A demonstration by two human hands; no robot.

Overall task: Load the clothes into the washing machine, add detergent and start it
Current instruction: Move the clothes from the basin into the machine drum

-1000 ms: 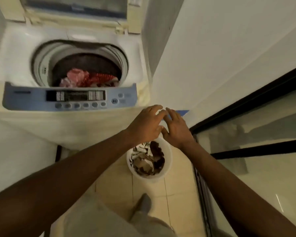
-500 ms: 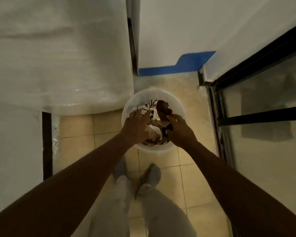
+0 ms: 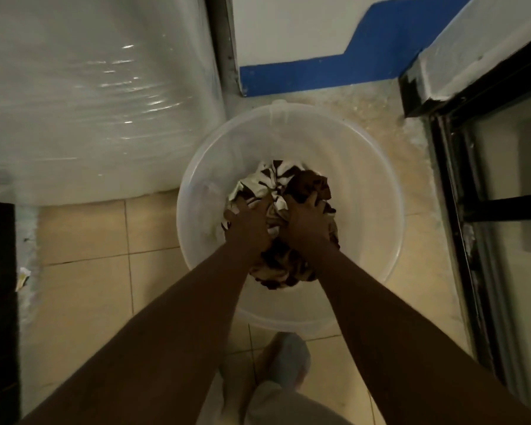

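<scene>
Tiled floor [image 3: 83,289] carries a clear bucket [image 3: 377,185]; left grip [image 3: 252,222] and right grip [image 3: 307,219] both clamp the patterned clothes [image 3: 276,176] inside.

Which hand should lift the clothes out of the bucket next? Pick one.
Neither alone: both. The left hand and right hand each already have a grip on the bundled clothes inside the bucket. If pressed, the right, whose fingers sink deeper into the cloth.

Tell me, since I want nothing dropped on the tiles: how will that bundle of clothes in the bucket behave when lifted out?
Probably floppy: the clothes lie crumpled in folds, so loose ends may dangle below the left hand and right hand. Likely light for its bulk. Both hands are dug in, so the grip should hold, though the see-through bucket might shift if cloth snags.
</scene>
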